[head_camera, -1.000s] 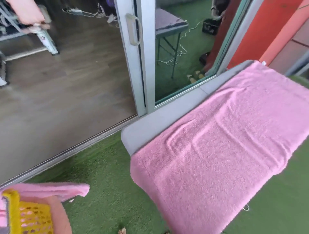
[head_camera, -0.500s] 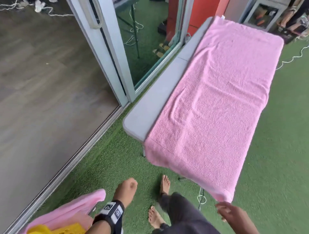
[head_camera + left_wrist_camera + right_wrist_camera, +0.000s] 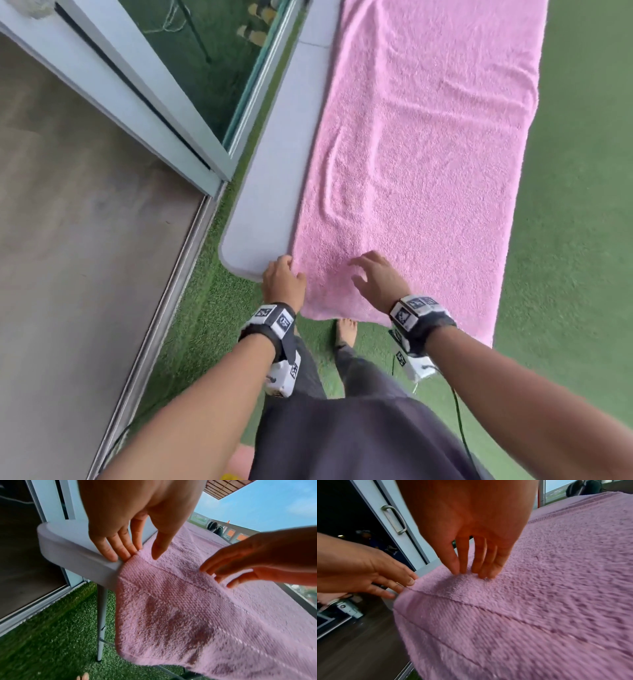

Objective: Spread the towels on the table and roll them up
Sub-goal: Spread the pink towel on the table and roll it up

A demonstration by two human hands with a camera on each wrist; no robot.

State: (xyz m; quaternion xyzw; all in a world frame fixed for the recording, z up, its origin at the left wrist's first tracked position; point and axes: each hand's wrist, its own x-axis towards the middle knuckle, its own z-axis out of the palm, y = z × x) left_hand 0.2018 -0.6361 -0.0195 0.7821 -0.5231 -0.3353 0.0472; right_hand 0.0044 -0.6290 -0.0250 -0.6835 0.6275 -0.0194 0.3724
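A pink towel (image 3: 428, 154) lies spread along a grey folding table (image 3: 274, 205), its near end hanging over the table's edge. My left hand (image 3: 282, 274) is at the towel's near left corner. In the left wrist view its straight fingers (image 3: 116, 550) touch the towel's edge (image 3: 171, 608) at the table's corner (image 3: 68, 550), with the thumb just above the cloth. My right hand (image 3: 368, 274) is a little to the right, and its fingertips (image 3: 481, 573) press down on the towel (image 3: 539, 588). Neither hand grips anything.
A sliding glass door (image 3: 164, 102) and an indoor wood floor (image 3: 68, 274) lie to the left. Green artificial grass (image 3: 575, 240) surrounds the table. A cable (image 3: 459, 428) runs by my bare foot (image 3: 346, 330). A pink and yellow scrap (image 3: 236, 462) shows at the bottom edge.
My view has swung down onto the table's near end. Both hands have come up from below onto the towel's near edge. The yellow basket has almost left the view.
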